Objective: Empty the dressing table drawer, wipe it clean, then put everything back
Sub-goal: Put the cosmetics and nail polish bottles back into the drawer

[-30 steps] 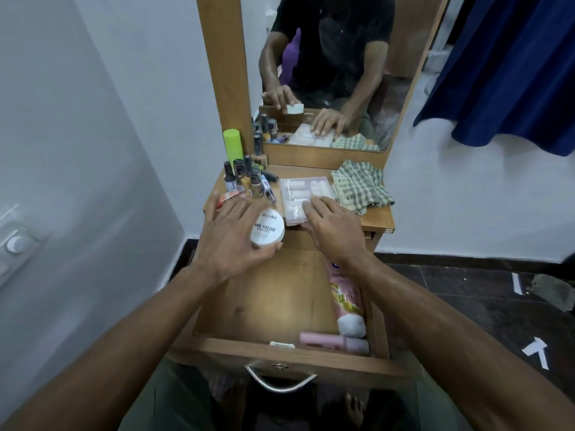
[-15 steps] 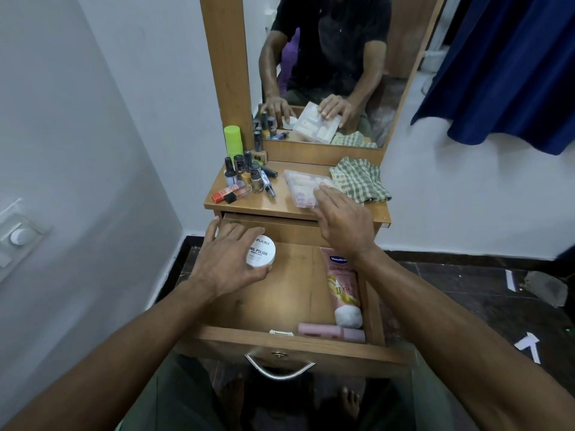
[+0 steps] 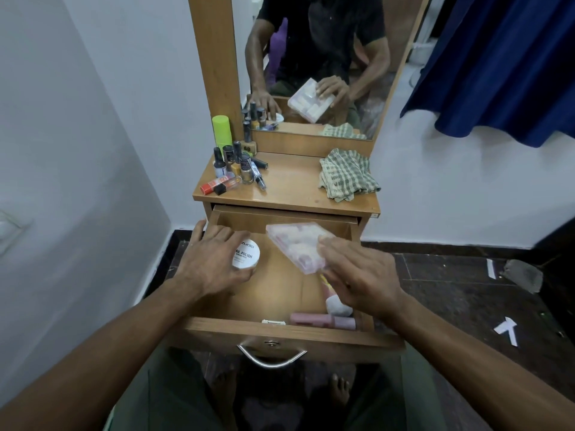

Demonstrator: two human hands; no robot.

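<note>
Left hand (image 3: 214, 262): palm down over the left half of the open drawer (image 3: 280, 287), grip closed around a round white tub (image 3: 246, 254) labelled nail polish remover.
Right hand (image 3: 357, 275): palm down over the drawer's right half, grip clamped on a clear plastic box (image 3: 295, 244), tilted, above the drawer floor.
In drawer: pink tube (image 3: 334, 301) under the right hand; pink stick (image 3: 322, 321) along the front wall.
On bench (image 3: 292, 188): nail polish bottles (image 3: 236, 166) and green can (image 3: 221, 129) at back left; checked cloth (image 3: 347, 174) at right, well apart.
Behind: mirror (image 3: 326, 63).
</note>
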